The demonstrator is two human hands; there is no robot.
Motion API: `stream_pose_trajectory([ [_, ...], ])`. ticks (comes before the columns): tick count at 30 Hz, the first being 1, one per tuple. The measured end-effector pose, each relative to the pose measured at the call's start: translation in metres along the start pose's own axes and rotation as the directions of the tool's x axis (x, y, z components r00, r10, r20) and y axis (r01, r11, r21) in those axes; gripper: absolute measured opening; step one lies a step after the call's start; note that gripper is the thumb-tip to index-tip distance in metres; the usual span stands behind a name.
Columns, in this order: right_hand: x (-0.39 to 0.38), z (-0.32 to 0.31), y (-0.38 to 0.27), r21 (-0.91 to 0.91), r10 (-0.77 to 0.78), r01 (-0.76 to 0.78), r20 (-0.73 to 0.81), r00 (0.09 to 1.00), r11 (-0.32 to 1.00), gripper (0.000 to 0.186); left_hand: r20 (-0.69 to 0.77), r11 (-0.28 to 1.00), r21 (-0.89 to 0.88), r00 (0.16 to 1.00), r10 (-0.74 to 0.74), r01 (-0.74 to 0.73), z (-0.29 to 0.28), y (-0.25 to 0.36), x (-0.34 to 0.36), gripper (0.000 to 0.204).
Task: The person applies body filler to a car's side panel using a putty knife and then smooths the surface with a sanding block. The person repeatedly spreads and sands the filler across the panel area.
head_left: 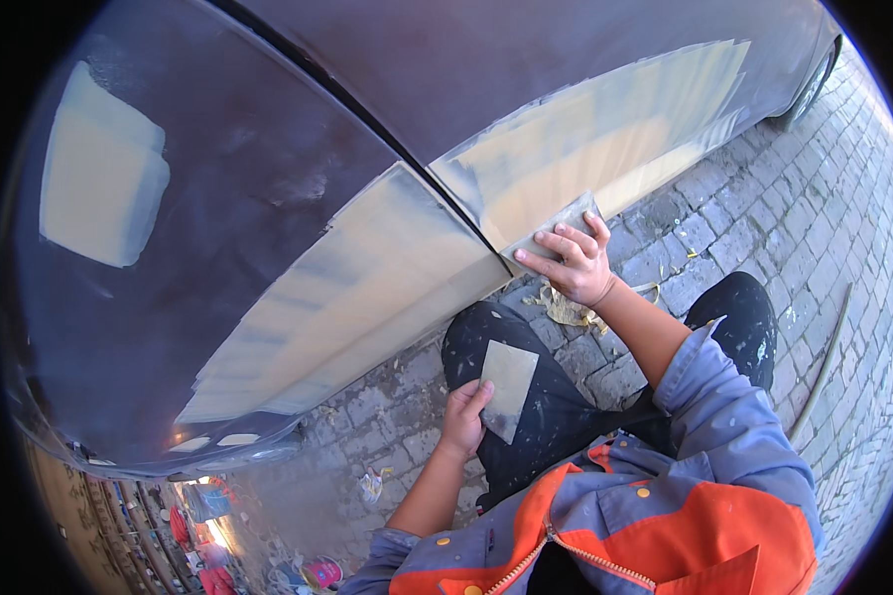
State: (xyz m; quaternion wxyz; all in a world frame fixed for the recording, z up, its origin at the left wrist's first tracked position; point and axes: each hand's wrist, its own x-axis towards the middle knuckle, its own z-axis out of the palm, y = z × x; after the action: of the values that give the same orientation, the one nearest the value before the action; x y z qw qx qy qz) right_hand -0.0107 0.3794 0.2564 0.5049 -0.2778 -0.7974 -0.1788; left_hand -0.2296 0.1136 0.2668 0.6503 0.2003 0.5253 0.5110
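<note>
Figure. A crouching person works the lower side of a dark car body coated with wide bands of pale filler. The right hand presses flat, fingers spread, on a grey sanding sheet laid against the filler just right of the door gap, low on the panel near the sill. The left hand grips a second, tan sheet by its near edge, resting it on the dark-trousered knee, well apart from the car.

Risks, as judged: the sheet sits close to the door gap, so uneven finger pressure could groove the filler or round the panel edge there. A slip off the pale band could scuff the surrounding dark paint. Grit from the brick paving and the scraps lying near the sill could catch under the sheet and scratch.
</note>
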Motion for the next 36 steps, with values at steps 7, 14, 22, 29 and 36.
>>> stream_pose_trajectory([
  [7,0.017,-0.053,-0.016,0.109,0.193,-0.221,0.223,0.956,0.969,0.054,0.008,0.983,-0.109,0.988,0.152,-0.15,0.049,0.047,-0.01,0.027],
  [14,0.091,-0.157,-0.057,0.594,0.316,-0.367,0.744,0.589,-0.716,0.034,0.051,0.777,0.469,0.891,0.451,-0.42,0.075,0.074,-0.014,0.024],
  [22,0.065,-0.162,-0.049,0.341,0.318,-0.675,0.934,0.163,-0.654,0.018,-0.035,0.702,0.469,0.782,0.622,-0.537,0.114,0.097,-0.022,0.022],
  [29,0.086,-0.151,-0.083,0.371,0.384,-0.548,0.918,0.097,-0.75,0.022,0.22,0.266,0.742,0.598,0.771,-0.616,0.124,0.096,-0.027,0.02],
  [36,0.141,-0.136,-0.057,0.62,0.543,-0.601,0.313,0.779,0.505,0.043,-0.198,0.789,0.613,0.961,0.191,-0.031,0.034,0.026,-0.017,0.028],
])
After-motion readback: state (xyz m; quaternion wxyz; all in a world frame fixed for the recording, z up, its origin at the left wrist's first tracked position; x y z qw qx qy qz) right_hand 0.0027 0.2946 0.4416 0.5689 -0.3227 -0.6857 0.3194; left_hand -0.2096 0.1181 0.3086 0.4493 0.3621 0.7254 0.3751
